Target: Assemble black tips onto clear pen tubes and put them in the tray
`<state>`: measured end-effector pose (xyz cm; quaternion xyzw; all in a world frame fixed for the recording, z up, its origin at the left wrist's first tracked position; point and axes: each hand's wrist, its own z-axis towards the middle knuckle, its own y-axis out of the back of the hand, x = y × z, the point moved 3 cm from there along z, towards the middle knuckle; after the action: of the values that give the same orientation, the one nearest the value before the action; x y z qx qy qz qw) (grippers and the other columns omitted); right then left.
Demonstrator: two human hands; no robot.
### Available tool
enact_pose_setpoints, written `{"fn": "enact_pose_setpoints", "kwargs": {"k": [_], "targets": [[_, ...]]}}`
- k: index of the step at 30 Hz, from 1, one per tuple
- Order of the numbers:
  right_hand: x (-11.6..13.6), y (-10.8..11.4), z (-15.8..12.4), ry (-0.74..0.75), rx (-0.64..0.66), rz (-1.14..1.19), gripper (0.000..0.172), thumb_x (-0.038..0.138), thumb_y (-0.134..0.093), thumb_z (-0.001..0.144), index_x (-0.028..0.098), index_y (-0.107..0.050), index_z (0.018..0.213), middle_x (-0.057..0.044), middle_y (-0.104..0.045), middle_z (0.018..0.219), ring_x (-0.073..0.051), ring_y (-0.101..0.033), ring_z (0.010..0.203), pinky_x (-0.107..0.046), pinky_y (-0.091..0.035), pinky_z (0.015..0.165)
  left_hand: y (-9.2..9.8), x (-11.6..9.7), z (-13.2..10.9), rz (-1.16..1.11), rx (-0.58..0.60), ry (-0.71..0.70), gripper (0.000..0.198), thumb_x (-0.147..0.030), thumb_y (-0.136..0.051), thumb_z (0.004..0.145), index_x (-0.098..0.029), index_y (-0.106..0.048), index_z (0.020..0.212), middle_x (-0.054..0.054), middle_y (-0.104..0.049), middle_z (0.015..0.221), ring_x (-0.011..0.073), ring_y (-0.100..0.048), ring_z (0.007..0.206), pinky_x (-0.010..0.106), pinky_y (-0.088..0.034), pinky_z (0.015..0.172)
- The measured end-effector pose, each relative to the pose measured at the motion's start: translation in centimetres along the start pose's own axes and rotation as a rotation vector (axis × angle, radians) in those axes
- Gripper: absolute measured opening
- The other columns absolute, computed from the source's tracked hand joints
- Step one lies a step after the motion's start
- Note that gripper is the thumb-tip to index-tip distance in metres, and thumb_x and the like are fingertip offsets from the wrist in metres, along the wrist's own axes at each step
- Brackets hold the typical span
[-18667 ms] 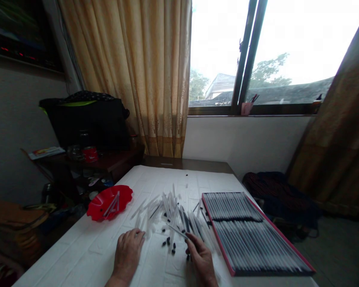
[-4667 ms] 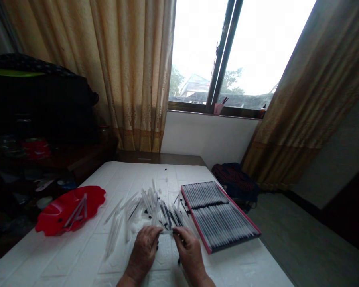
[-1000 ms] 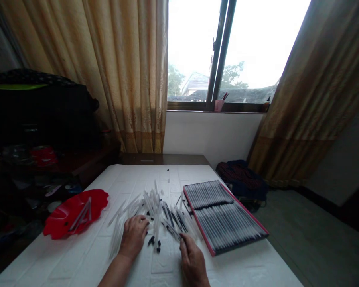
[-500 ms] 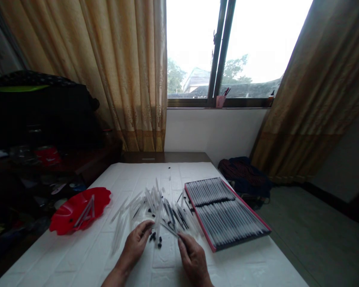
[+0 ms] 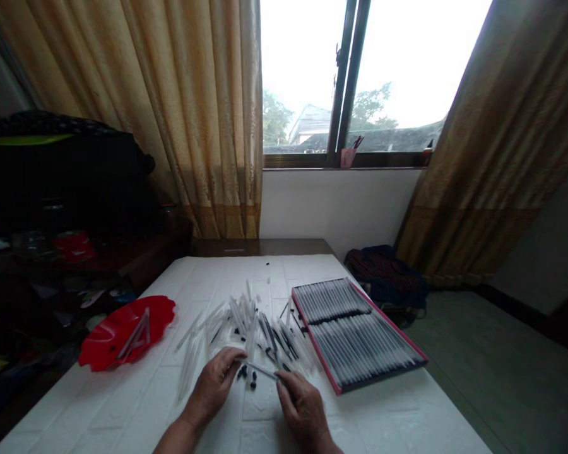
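Observation:
A slim grey pen (image 5: 262, 371) spans the gap between my two hands, above the white table. My right hand (image 5: 305, 407) is closed on its right end with thumb and fingers. The fingertips of my left hand (image 5: 219, 376) are pinched at its other end, and any small part inside them is hidden. Just beyond lies a loose pile of clear pen barrels (image 5: 241, 315), mixed with dark refills (image 5: 277, 334). Several small black plugs (image 5: 252, 380) lie under the pen. To the right, a pink-edged box (image 5: 330, 372) holds two rows of pens with black ends.
A red scalloped dish (image 5: 94, 347) with a few clear barrels stands at the table's left. Dark clutter and a cabinet (image 5: 142, 252) lie beyond that side. A bundle of cloth (image 5: 388, 271) sits off the far right edge. A pink cup (image 5: 347, 157) stands on the windowsill.
My right hand has moved slightly left, and the pen has come away from the pile to bridge both hands. My left hand stays nearly in place. The view has shifted slightly.

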<state>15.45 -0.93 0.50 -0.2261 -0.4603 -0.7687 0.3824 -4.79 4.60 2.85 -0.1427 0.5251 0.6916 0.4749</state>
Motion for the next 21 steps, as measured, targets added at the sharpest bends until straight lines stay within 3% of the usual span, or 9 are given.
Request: {"fn": "enact_pose_setpoints", "kwargs": {"k": [4,9,12,17,21], "targets": [[0.2,-0.2,-0.1,0.007,0.058,-0.012,0.022,0.024,-0.046,0.085,0.023,-0.065,0.098,-0.003,-0.068,0.083,-0.015,-0.065,0.077,-0.021,-0.049,0.071,-0.4,0.4,0.1,-0.266,0.056,0.210,0.028,-0.043,-0.060,0.075,-0.023,-0.064,0.094,0.002,-0.068,0.085,0.0154,-0.063,0.075,0.026,-0.050,0.068],[0.3,-0.7,-0.3,0.087,0.135,-0.082,0.022,0.026,-0.042,0.088,0.023,-0.062,0.096,-0.004,-0.069,0.085,-0.016,-0.066,0.079,-0.021,-0.048,0.071,-2.1,0.8,-0.4,-0.684,-0.098,0.556,0.042,-0.053,-0.067,0.064,-0.018,-0.063,0.088,0.000,-0.064,0.070,0.0141,-0.061,0.065,0.023,-0.047,0.055],[-0.3,-1.4,-0.4,0.138,0.147,-0.141,0.023,0.025,-0.039,0.089,0.022,-0.062,0.094,-0.005,-0.069,0.080,-0.016,-0.067,0.074,-0.021,-0.049,0.067,-3.2,0.4,-0.6,-0.802,-0.188,0.625,0.041,-0.050,-0.068,0.065,-0.017,-0.063,0.089,0.002,-0.067,0.076,0.0139,-0.062,0.068,0.023,-0.047,0.056],[-2.0,-2.5,-0.5,0.194,0.133,-0.204,0.024,0.026,-0.037,0.090,0.022,-0.061,0.096,-0.005,-0.071,0.080,-0.016,-0.068,0.070,-0.019,-0.049,0.062,-4.1,-0.4,-0.2,-0.903,-0.260,0.671,0.055,-0.055,-0.069,0.061,-0.018,-0.062,0.101,0.005,-0.069,0.081,0.0149,-0.063,0.066,0.025,-0.049,0.054],[-2.1,-2.5,-0.5,0.206,0.091,-0.232,0.028,0.027,-0.033,0.092,0.021,-0.060,0.097,-0.006,-0.071,0.081,-0.016,-0.068,0.069,-0.018,-0.048,0.060,-4.4,-1.0,0.4,-0.955,-0.317,0.720,0.049,-0.055,-0.070,0.060,-0.018,-0.064,0.092,0.004,-0.071,0.079,0.0148,-0.066,0.070,0.023,-0.050,0.059]]}}
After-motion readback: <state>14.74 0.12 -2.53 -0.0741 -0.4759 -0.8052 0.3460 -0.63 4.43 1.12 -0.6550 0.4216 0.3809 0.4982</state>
